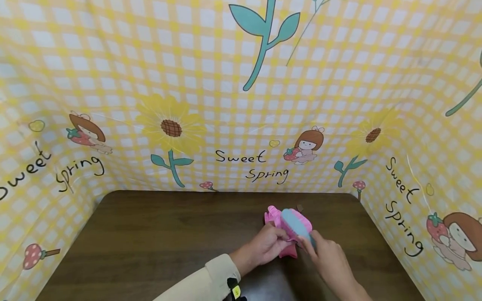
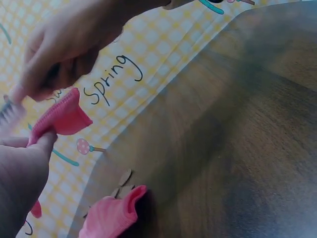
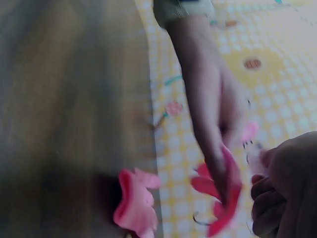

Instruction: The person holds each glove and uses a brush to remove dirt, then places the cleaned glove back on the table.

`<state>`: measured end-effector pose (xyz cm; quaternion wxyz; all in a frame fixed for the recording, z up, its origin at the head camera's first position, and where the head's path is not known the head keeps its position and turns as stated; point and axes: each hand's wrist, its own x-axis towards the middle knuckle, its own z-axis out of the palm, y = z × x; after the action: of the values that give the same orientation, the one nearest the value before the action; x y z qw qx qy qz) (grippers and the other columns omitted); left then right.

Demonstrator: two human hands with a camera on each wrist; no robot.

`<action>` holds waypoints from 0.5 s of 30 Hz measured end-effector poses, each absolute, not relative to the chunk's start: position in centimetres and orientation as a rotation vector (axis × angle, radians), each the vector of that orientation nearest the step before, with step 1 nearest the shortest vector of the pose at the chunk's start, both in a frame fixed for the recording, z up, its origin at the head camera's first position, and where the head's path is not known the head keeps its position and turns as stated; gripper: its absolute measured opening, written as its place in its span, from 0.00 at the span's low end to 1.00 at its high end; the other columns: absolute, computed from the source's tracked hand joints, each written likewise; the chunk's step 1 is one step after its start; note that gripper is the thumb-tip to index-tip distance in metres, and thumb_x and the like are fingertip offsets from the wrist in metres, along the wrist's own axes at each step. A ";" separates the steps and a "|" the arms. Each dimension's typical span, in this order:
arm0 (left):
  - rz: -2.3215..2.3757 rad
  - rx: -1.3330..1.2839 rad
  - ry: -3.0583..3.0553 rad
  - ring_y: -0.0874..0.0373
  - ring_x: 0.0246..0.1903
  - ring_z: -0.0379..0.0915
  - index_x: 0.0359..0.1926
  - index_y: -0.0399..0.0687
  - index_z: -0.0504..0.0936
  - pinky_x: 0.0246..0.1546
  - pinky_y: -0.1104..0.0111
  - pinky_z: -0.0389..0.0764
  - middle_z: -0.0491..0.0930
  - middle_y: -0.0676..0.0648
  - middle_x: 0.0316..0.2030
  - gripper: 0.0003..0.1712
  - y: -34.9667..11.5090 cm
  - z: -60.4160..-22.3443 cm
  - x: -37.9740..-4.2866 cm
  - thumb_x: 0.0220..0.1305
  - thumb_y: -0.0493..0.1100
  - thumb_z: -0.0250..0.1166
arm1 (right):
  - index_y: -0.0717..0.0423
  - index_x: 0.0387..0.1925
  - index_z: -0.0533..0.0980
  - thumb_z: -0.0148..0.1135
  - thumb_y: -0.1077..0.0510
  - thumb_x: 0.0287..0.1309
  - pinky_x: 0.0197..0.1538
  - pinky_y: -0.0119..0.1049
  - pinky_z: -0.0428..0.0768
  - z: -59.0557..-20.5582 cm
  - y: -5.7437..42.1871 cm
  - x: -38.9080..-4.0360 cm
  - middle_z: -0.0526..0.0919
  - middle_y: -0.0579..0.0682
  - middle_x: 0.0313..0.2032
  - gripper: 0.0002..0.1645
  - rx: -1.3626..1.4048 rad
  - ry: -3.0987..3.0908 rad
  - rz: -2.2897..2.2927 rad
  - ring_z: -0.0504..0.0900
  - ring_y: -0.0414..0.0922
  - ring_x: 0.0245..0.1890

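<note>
My left hand (image 1: 265,244) pinches a pink knit glove (image 1: 273,215) above the table, its thumb on the fabric. In the left wrist view the edge of the held glove (image 2: 64,116) stands out past the thumb. My right hand (image 1: 331,259) grips a brush (image 1: 296,223) with a light blue back, which lies across the glove in the head view. Pale bristles (image 2: 9,116) show at the left edge of the left wrist view. A second pink glove (image 2: 111,218) lies on the table below, its cuff opening outward.
Several flat brown pieces (image 2: 125,181) lie on the dark wooden table (image 1: 150,238) by the lower glove. A yellow checked cloth (image 1: 211,104) with printed flowers and lettering walls the table at the back and both sides.
</note>
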<state>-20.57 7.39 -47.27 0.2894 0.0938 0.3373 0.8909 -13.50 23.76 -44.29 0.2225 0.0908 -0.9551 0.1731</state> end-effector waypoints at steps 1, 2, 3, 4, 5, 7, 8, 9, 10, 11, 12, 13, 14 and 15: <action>2.373 0.267 0.902 0.38 0.78 0.46 0.77 0.26 0.49 0.78 0.42 0.49 0.53 0.31 0.78 0.47 7.4 -47.1 -20.6 0.51 0.17 0.37 | 0.52 0.32 0.73 0.66 0.51 0.66 0.17 0.28 0.60 -44.4 23.6 -13.4 0.58 0.36 0.15 0.12 0.278 -2.631 0.452 0.59 0.34 0.15; 2.370 0.284 0.900 0.38 0.78 0.44 0.77 0.26 0.47 0.78 0.42 0.48 0.52 0.31 0.78 0.47 7.3 -47.0 -20.7 0.52 0.17 0.37 | 0.51 0.31 0.72 0.67 0.51 0.65 0.16 0.28 0.59 -44.5 23.5 -13.3 0.57 0.36 0.14 0.13 0.295 -2.622 0.422 0.58 0.33 0.15; 2.367 0.286 0.897 0.38 0.78 0.44 0.78 0.26 0.47 0.78 0.42 0.48 0.51 0.31 0.79 0.46 7.3 -46.9 -20.7 0.53 0.17 0.37 | 0.51 0.30 0.72 0.68 0.51 0.65 0.17 0.28 0.58 -44.7 23.5 -13.4 0.57 0.36 0.14 0.14 0.296 -2.614 0.396 0.58 0.34 0.15; 2.366 0.283 0.899 0.37 0.78 0.43 0.77 0.26 0.46 0.78 0.42 0.48 0.50 0.31 0.79 0.46 7.3 -46.8 -20.7 0.54 0.17 0.38 | 0.51 0.30 0.71 0.68 0.51 0.64 0.16 0.29 0.59 -44.8 23.6 -13.5 0.57 0.36 0.14 0.15 0.285 -2.603 0.373 0.58 0.34 0.15; 2.361 0.281 0.902 0.37 0.78 0.44 0.77 0.26 0.46 0.78 0.42 0.48 0.51 0.30 0.78 0.45 7.3 -46.7 -20.6 0.55 0.17 0.38 | 0.51 0.30 0.72 0.69 0.51 0.64 0.16 0.30 0.59 -44.8 23.7 -13.7 0.58 0.36 0.13 0.15 0.266 -2.596 0.356 0.59 0.35 0.14; 2.354 0.264 0.916 0.35 0.78 0.45 0.76 0.26 0.47 0.77 0.41 0.49 0.51 0.28 0.78 0.43 7.3 -46.6 -20.6 0.56 0.17 0.38 | 0.52 0.30 0.71 0.69 0.52 0.64 0.16 0.32 0.61 -44.9 24.2 -14.1 0.60 0.39 0.12 0.15 0.220 -2.594 0.348 0.60 0.38 0.14; 2.354 0.250 0.916 0.35 0.78 0.45 0.76 0.26 0.47 0.77 0.40 0.49 0.52 0.28 0.77 0.43 7.3 -46.6 -20.5 0.56 0.17 0.38 | 0.53 0.30 0.71 0.68 0.51 0.64 0.16 0.34 0.62 -44.8 24.5 -14.2 0.62 0.40 0.12 0.15 0.204 -2.599 0.356 0.62 0.39 0.14; 2.355 0.231 0.914 0.35 0.78 0.46 0.75 0.27 0.48 0.77 0.40 0.50 0.53 0.27 0.77 0.42 7.4 -46.6 -20.5 0.56 0.17 0.38 | 0.53 0.30 0.72 0.68 0.51 0.65 0.16 0.35 0.63 -44.8 24.7 -14.4 0.63 0.41 0.12 0.15 0.189 -2.607 0.368 0.63 0.41 0.13; 2.356 0.224 0.917 0.35 0.78 0.47 0.75 0.27 0.49 0.77 0.40 0.50 0.53 0.27 0.77 0.42 7.4 -46.7 -20.4 0.56 0.17 0.38 | 0.53 0.30 0.72 0.67 0.51 0.66 0.16 0.36 0.64 -44.8 25.0 -14.5 0.64 0.41 0.12 0.15 0.178 -2.617 0.381 0.64 0.41 0.14; 2.358 0.219 0.917 0.34 0.78 0.47 0.75 0.27 0.49 0.76 0.39 0.50 0.54 0.27 0.76 0.42 7.4 -46.7 -20.4 0.55 0.16 0.37 | 0.53 0.31 0.72 0.66 0.50 0.66 0.16 0.36 0.64 -44.8 25.2 -14.6 0.64 0.42 0.12 0.15 0.171 -2.627 0.394 0.64 0.42 0.14; 2.359 0.218 0.922 0.34 0.77 0.47 0.74 0.26 0.50 0.76 0.39 0.50 0.54 0.26 0.76 0.42 7.5 -46.8 -20.3 0.54 0.16 0.37 | 0.53 0.31 0.72 0.66 0.49 0.67 0.16 0.37 0.64 -44.7 25.4 -14.7 0.65 0.42 0.12 0.15 0.164 -2.635 0.403 0.65 0.42 0.14; 2.361 0.219 0.921 0.34 0.77 0.48 0.74 0.26 0.50 0.76 0.39 0.50 0.54 0.26 0.76 0.43 7.5 -46.8 -20.3 0.54 0.16 0.37 | 0.53 0.31 0.72 0.65 0.49 0.68 0.16 0.37 0.64 -44.7 25.5 -14.7 0.65 0.42 0.12 0.15 0.163 -2.641 0.410 0.65 0.42 0.14; 2.363 0.219 0.920 0.34 0.77 0.48 0.74 0.26 0.51 0.76 0.39 0.51 0.55 0.26 0.76 0.43 7.5 -46.8 -20.3 0.53 0.16 0.37 | 0.54 0.31 0.73 0.65 0.49 0.68 0.16 0.36 0.64 -44.7 25.7 -14.8 0.65 0.42 0.12 0.16 0.160 -2.649 0.418 0.65 0.42 0.14; 2.364 0.221 0.921 0.34 0.77 0.48 0.74 0.26 0.51 0.76 0.39 0.51 0.55 0.26 0.76 0.43 7.5 -46.9 -20.3 0.53 0.16 0.37 | 0.54 0.30 0.72 0.64 0.49 0.69 0.16 0.35 0.64 -44.8 25.8 -14.9 0.64 0.42 0.12 0.16 0.155 -2.656 0.422 0.64 0.41 0.14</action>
<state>-20.31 7.54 -46.87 0.2932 0.0831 0.3458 0.8874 -14.89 25.77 -44.76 0.2222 0.0562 -0.9613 0.1528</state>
